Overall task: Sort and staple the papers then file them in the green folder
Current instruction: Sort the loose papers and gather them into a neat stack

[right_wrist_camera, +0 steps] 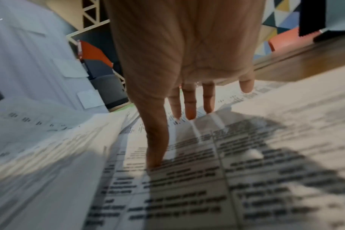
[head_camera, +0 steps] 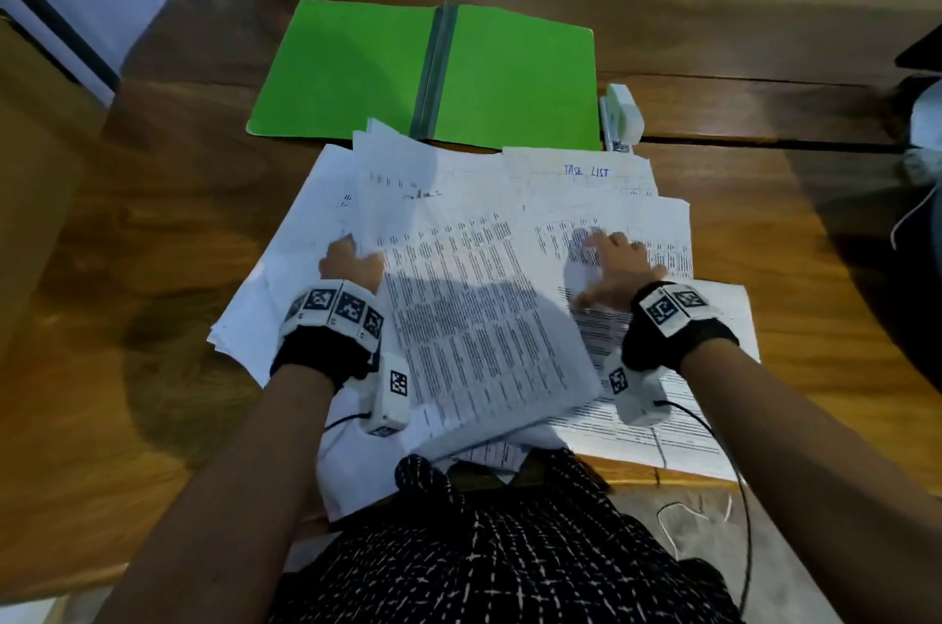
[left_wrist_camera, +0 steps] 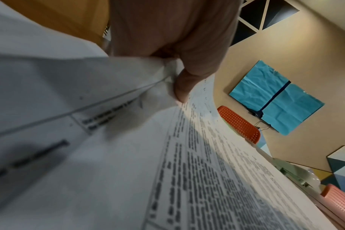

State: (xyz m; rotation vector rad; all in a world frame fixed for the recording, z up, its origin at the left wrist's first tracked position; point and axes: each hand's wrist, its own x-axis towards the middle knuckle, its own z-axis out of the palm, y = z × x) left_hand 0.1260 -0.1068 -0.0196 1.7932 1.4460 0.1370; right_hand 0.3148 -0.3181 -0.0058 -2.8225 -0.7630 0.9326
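So far we seem to be early in the job: the papers (head_camera: 474, 277) lie spread in a loose, overlapping heap on the wooden table (head_camera: 153, 226), none of them visibly stapled as far as we can tell, and nothing has gone into the green folder (head_camera: 515, 78), which lies open and flat at the far edge of the heap. The stapler (head_camera: 623, 116) sits just beside the folder's right edge, untouched. Sorting, stapling and filing all look to be ahead of us.

Our left hand (head_camera: 351, 262) grips a bundle of printed sheets, thumb (left_wrist_camera: 184, 87) curled over their edge, lifting that side so the pages bow upward. Our right hand (head_camera: 614, 266) is spread wide, with straight fingers (right_wrist_camera: 190, 107) hovering at or lightly touching a printed sheet on the right of the heap; we cannot tell which. A handwritten sheet headed "Task List" (head_camera: 586, 171) lies beyond the right hand, near the stapler. Folder and stapler are both well beyond our hands
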